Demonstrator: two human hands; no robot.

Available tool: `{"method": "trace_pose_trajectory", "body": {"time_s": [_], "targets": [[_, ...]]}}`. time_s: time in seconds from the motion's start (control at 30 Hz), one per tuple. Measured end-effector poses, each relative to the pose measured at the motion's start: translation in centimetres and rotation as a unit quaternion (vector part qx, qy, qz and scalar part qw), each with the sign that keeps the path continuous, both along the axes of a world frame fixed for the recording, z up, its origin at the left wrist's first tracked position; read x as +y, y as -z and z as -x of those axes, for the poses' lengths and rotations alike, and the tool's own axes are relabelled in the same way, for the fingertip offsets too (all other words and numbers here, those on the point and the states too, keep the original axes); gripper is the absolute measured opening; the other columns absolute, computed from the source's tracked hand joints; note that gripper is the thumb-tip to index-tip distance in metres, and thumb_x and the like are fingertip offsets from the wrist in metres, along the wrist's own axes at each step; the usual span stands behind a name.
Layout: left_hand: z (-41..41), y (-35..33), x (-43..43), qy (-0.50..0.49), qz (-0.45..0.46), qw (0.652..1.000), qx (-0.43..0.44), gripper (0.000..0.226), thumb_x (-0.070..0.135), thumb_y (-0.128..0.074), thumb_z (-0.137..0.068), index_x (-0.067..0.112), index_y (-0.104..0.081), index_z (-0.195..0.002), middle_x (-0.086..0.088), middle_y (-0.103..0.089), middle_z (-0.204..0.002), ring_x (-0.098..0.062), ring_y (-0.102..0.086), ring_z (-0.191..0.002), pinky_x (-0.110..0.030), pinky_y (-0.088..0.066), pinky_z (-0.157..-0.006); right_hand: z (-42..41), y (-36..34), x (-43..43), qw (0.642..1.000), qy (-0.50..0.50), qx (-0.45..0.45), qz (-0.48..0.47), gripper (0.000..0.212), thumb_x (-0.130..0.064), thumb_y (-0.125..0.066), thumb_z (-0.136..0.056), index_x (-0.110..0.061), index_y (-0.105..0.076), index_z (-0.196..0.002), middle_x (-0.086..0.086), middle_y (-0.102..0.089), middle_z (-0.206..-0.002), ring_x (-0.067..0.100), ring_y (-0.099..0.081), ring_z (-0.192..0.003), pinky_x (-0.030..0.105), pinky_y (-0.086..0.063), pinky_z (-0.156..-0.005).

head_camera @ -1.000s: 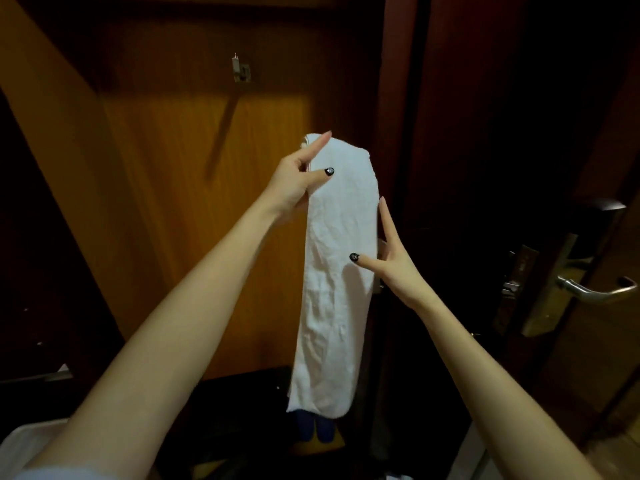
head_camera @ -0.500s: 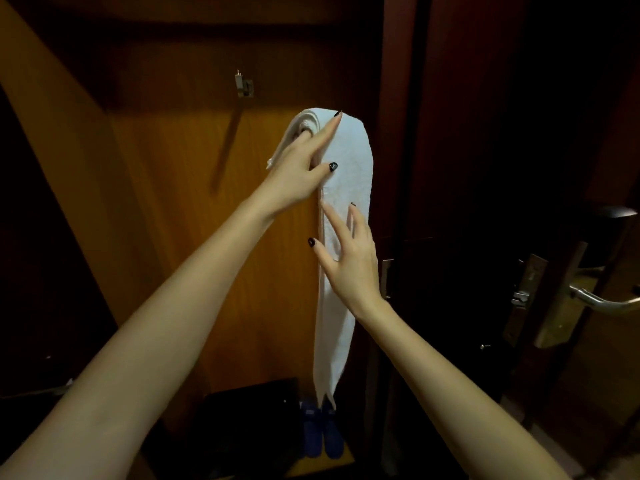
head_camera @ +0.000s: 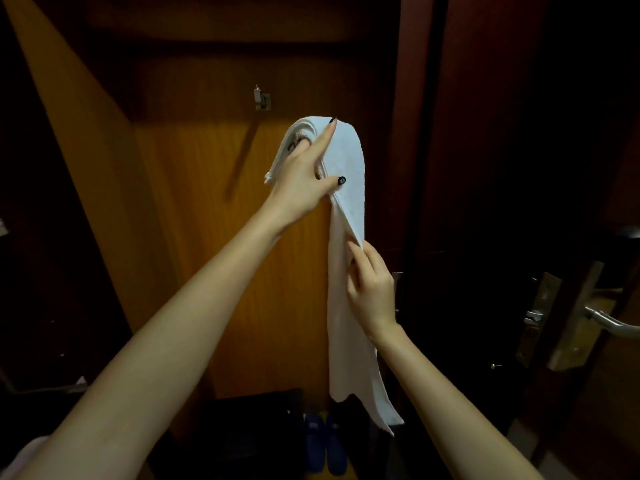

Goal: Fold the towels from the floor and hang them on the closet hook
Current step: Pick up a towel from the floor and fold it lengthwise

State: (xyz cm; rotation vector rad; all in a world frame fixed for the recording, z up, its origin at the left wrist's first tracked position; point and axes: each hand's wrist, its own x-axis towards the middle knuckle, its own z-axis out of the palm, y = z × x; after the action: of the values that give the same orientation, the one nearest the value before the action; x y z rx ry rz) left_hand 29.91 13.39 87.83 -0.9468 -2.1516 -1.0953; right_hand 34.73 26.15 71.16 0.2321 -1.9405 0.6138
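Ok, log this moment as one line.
step: hang | left hand: grips folded top of towel | right hand: pinches hanging edge | hook: bare, towel not yet on it

White terry-cloth towel, glossy wood closet panel, metal hook

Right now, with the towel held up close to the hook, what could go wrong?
1. The hook is small, and the towel lies in a thick fold over the left hand; it may slide off once hung.
2. The layers part near the right hand and the lower ends hang uneven, so the fold could open.
3. If it slips, it would likely land on the blue shoes below.
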Motion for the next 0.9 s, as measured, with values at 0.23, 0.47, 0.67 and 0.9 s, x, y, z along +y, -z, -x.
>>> {"method": "trace_pose_trajectory", "body": {"time_s": [0.23,0.47,0.67,0.9], "targets": [[-0.8,-0.2,0.0,0.000,-0.079,0.995,-0.067,0.087,0.012,-0.069,-0.086,0.030,-0.016,-0.152,-0.008,-0.045,-0.112,-0.033,-0.066,-0.088,-0.046,-0.059,-0.073,-0.8,1.1,-1.0,0.999,0.053,-0.010,-0.004,0.032,-0.017,-0.067,-0.090,0.003,-0.064,-0.115,0.021,-0.058,-0.130,0.034,-0.057,-0.120,0.043,-0.048,-0.097],[-1.0,-1.2,0.1,-0.002,-0.199,0.974,-0.109,0.087,0.004,-0.069,-0.085,0.021,-0.017,-0.153,-0.009,-0.048,-0.126,-0.018,-0.067,-0.090,-0.044,-0.060,-0.073,-0.4,1.6,-2.5,0.997,0.074,-0.001,-0.005,0.043,-0.016,-0.076,-0.081,0.000,-0.059,-0.118,0.022,-0.057,-0.122,0.036,-0.058,-0.113,0.046,-0.050,-0.091],[-0.5,-1.6,-0.4,-0.052,-0.171,0.980,-0.087,0.088,0.005,-0.068,-0.085,0.020,-0.014,-0.154,-0.014,-0.049,-0.122,-0.023,-0.067,-0.092,-0.043,-0.059,-0.075,-0.8,1.5,-2.2,0.996,0.075,0.044,0.008,0.010,-0.006,-0.072,-0.080,-0.003,-0.064,-0.086,0.017,-0.061,-0.109,0.027,-0.055,-0.100,0.038,-0.045,-0.079],[0.4,-0.2,-1.3,-0.122,-0.120,0.983,-0.064,0.087,0.015,-0.067,-0.087,0.022,-0.011,-0.154,-0.013,-0.045,-0.132,-0.022,-0.057,-0.109,-0.031,-0.055,-0.087,-2.0,1.9,-2.1,0.999,0.019,-0.002,0.048,0.013,-0.007,-0.050,-0.090,0.000,-0.061,-0.092,0.011,-0.066,-0.087,0.023,-0.063,-0.076,0.028,-0.043,-0.073]]}}
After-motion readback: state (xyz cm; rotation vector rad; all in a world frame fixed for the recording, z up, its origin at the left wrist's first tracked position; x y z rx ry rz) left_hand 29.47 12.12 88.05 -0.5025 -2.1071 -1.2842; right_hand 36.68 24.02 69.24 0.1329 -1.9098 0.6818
